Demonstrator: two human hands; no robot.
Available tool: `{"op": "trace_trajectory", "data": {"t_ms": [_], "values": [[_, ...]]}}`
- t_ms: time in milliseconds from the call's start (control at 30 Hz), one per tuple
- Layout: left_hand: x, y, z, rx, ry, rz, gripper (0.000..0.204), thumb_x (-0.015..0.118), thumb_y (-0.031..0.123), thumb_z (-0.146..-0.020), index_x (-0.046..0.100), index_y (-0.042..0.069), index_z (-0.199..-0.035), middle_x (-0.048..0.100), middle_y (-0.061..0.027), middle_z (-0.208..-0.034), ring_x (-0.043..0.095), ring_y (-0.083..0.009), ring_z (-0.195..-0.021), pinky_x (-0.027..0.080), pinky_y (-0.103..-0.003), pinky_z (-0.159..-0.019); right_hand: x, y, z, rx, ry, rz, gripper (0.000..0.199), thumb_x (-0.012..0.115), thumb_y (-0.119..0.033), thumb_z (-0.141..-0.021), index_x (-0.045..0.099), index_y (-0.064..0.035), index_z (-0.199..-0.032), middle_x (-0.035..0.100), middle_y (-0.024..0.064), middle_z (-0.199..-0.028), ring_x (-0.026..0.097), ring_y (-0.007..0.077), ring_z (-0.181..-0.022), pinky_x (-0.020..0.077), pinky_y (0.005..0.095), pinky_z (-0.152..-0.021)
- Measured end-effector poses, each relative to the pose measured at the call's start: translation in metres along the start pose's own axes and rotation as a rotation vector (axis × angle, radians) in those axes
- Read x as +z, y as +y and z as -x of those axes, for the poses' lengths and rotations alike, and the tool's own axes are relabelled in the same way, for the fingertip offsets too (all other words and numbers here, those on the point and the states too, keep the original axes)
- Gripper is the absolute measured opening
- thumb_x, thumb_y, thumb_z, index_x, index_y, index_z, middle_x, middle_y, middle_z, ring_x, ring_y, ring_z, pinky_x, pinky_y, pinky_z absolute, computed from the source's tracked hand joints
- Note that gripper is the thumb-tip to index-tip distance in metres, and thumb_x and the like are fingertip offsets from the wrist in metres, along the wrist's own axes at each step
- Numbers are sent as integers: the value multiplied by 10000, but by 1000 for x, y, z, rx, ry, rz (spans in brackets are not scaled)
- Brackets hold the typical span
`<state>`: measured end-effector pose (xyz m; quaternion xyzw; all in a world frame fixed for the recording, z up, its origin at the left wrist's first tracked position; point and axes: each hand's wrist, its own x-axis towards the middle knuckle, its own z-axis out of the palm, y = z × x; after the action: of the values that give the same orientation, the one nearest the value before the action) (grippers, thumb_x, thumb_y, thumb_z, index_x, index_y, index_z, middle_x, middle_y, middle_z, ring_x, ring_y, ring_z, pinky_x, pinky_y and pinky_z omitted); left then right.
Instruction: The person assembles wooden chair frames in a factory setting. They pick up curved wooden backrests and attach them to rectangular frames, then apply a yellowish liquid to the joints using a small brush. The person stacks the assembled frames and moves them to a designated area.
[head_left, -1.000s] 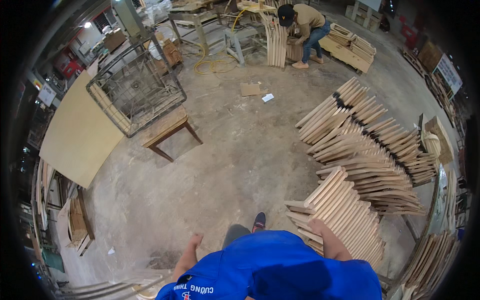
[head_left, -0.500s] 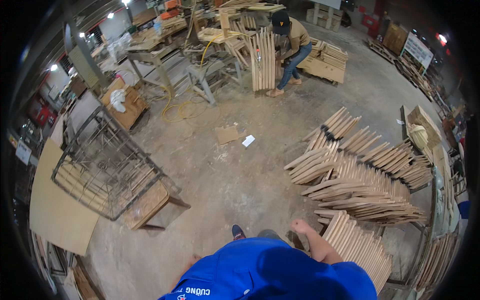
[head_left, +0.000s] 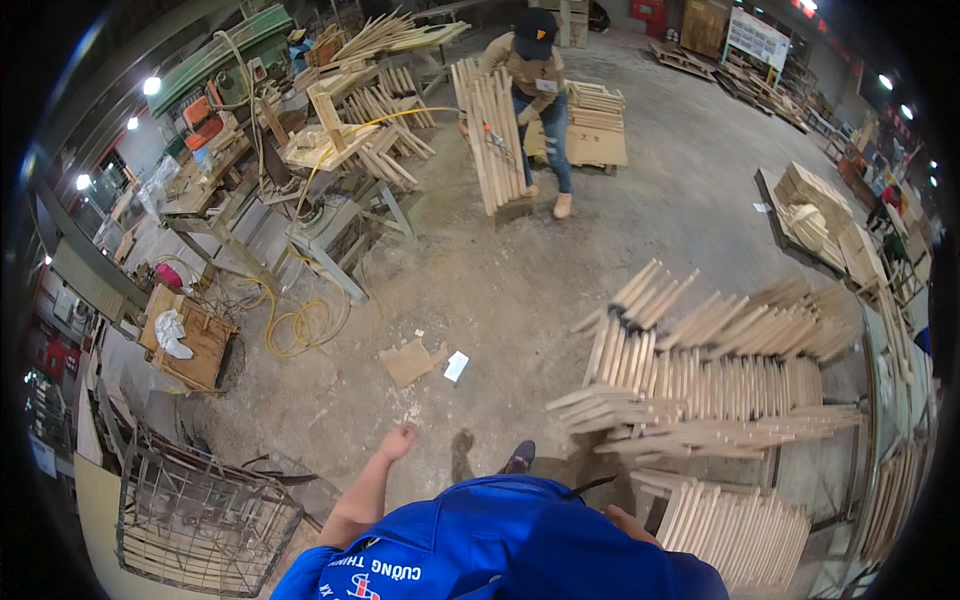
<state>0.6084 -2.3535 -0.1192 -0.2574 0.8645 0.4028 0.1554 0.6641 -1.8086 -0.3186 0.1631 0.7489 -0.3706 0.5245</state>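
Note:
My left hand [head_left: 398, 441] is held out ahead of my body over the concrete floor, its fingers curled in and nothing visible in them. On the other side, my right hand [head_left: 624, 521] is low beside my blue shirt, which partly covers it, so its fingers cannot be made out. Closest to it are light wooden slats [head_left: 725, 530] laid in a row at the lower right. Beyond those lie long stacked rows of shaped wooden pieces [head_left: 730, 385]. Further ahead, a co-worker [head_left: 535, 75] in a dark cap grips an upright bundle of wooden pieces [head_left: 490, 135] with a clamp-like tool against it.
A metal wire rack [head_left: 205, 515] stands at lower left. Flat cardboard [head_left: 408, 362] and white paper [head_left: 456, 366] lie on the floor ahead. A yellow hose [head_left: 300, 322] coils near a workbench [head_left: 225, 220] and a wooden box [head_left: 190, 340]. A wood-laden pallet [head_left: 800, 215] is at right.
My view has moved forward and turned. My left hand has swung forward into plain view, while my right has dropped back beside my shirt. The co-worker has turned, tilting the bundle.

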Motion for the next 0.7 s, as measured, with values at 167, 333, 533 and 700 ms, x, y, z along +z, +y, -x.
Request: {"op": "trace_trajectory", "data": {"t_ms": [167,333,533,700], "values": [[-12,46,-97,227,-210,-27,329,550,304,-798,600,66,-1021,633,-147,-969,607,-253,-901,454,-367,-796,-104,-181,-51,-105,-413,-192,292,525,-331,-808,591,-86,-952,591,71,-761,575,220,-625,452,371,-503],[-98,165,-275,392,139,-257,323,509,286,-814,594,39,-1003,614,-200,-950,575,-364,-912,453,-421,-789,-163,-402,-85,-1207,74,728,273,520,-189,-812,577,-68,-1050,603,141,-970,571,288,-930,457,343,-795],[-204,326,-492,838,555,-380,243,517,196,-805,587,88,-1011,523,-117,-1127,450,-317,-1085,355,-428,-925,-164,-637,-91,-622,51,197,359,549,-244,-832,543,-50,-1135,581,132,-1101,550,268,-1004,428,333,-848],[-235,477,-688,928,579,-610,313,485,180,-828,532,133,-1134,427,-73,-1275,343,-250,-1223,266,-519,-986,-172,-644,-211,-595,439,173,338,515,-232,-826,572,-31,-1091,622,152,-992,586,275,-931,448,362,-819]]}}
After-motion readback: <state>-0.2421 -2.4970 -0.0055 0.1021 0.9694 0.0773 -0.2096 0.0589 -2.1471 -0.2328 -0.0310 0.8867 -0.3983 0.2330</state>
